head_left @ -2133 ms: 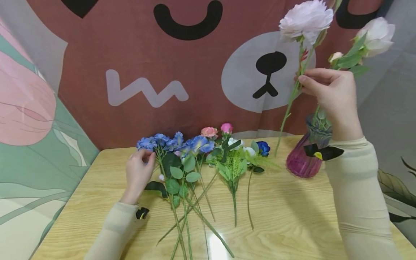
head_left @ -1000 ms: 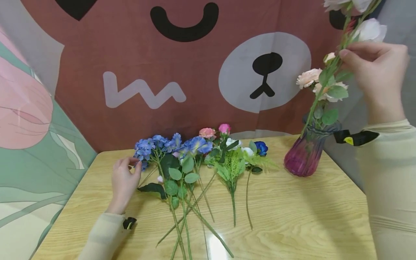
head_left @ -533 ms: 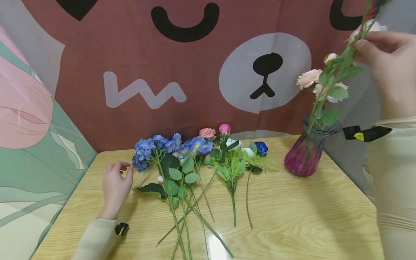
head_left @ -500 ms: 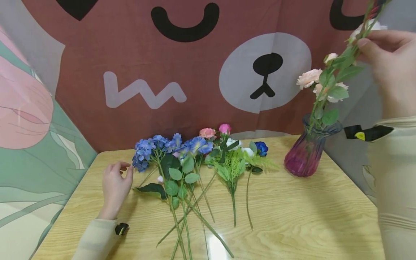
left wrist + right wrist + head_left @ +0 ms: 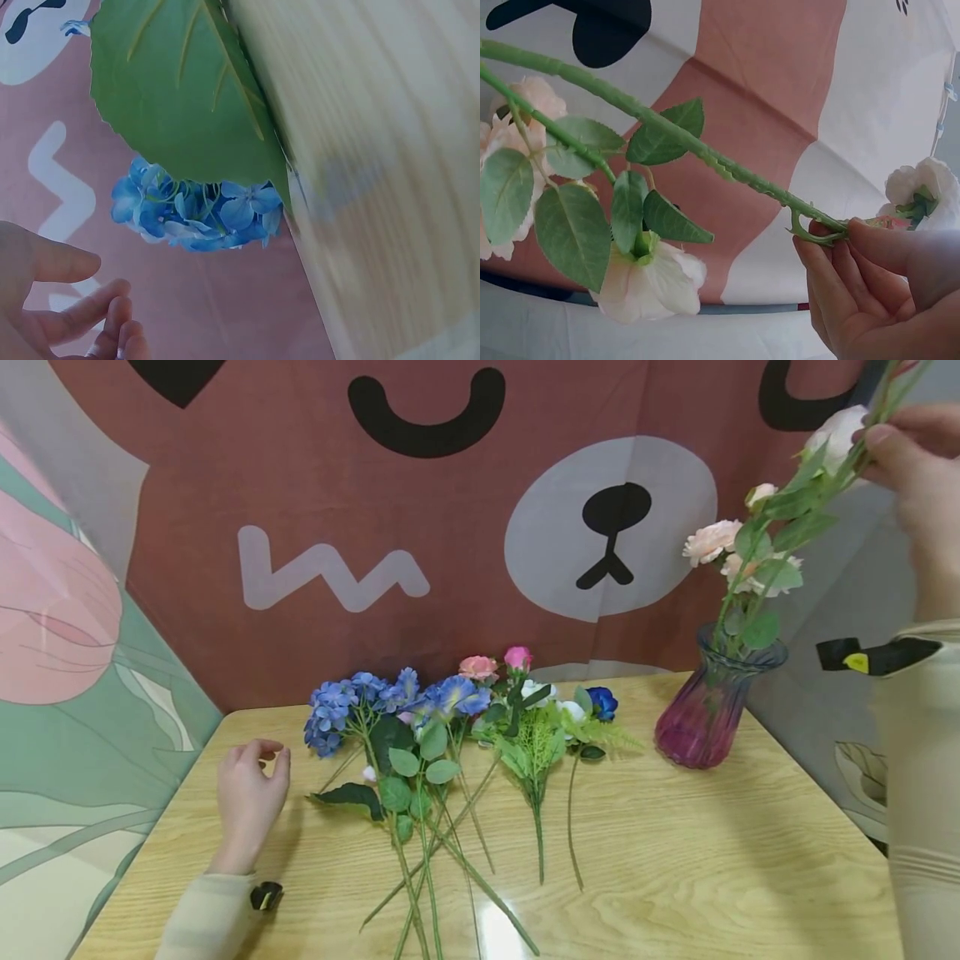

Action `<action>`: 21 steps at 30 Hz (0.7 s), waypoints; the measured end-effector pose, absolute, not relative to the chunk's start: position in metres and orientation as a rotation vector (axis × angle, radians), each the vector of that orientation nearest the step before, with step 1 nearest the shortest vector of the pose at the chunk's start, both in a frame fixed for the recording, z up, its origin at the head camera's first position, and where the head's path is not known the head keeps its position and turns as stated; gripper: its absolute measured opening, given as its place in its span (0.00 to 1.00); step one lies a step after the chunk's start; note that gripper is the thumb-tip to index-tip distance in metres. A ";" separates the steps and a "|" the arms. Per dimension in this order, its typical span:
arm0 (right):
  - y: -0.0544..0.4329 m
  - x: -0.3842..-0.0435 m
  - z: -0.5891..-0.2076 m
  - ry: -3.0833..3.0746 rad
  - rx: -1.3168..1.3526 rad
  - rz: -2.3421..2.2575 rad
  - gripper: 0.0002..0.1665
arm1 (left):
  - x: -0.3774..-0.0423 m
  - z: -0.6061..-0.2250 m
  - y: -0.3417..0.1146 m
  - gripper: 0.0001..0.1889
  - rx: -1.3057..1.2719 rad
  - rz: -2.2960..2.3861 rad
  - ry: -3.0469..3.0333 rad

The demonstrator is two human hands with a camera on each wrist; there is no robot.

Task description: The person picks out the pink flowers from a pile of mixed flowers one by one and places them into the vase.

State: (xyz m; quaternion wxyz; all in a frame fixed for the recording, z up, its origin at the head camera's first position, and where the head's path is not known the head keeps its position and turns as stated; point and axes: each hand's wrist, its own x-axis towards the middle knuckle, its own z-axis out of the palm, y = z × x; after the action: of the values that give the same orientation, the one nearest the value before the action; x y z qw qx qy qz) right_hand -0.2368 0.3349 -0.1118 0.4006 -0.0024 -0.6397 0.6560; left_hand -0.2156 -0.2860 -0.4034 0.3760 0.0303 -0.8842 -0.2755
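At the upper right, my right hand (image 5: 918, 485) pinches the green stem (image 5: 727, 161) of a pale pink artificial flower between thumb and fingers. Its stem slants down into the mouth of a glass vase (image 5: 693, 727), pink below and bluish at the rim. The bloom (image 5: 930, 187) shows beyond the hand in the right wrist view. Also standing in the vase are a white flower (image 5: 836, 439) and peach flowers (image 5: 712, 542). My left hand (image 5: 251, 802) hovers at the table's left, fingers loosely curled around nothing, apart from the blue hydrangea (image 5: 330, 714).
Several loose stems lie crossed on the wooden table (image 5: 675, 877). Among them are a pink flower (image 5: 519, 658), a coral flower (image 5: 478, 667), a dark blue flower (image 5: 602, 702) and a fern-like green bunch (image 5: 536, 752). A printed cloth (image 5: 450, 510) hangs behind the table.
My right hand has carried the pale pink flower right and up, and its stem end has gone from beside the vase to inside it. My left hand has drawn back left from the hydrangea.
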 end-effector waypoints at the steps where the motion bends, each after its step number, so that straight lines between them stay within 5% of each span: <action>1: 0.336 -0.238 -0.112 -1.627 -0.011 1.648 0.08 | -0.215 -0.403 -0.287 0.07 0.078 -0.703 -2.264; 21: 0.348 -0.236 -0.132 -1.856 -0.110 1.535 0.07 | -0.208 -0.406 -0.303 0.07 0.102 -0.677 -2.252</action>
State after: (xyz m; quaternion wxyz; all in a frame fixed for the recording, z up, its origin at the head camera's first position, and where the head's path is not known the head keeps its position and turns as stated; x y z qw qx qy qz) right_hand -0.2356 0.3476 -0.1322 0.3571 -0.0426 -0.7190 0.5947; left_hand -0.2078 -0.3026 -0.4065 0.3836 0.0402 -0.8835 -0.2658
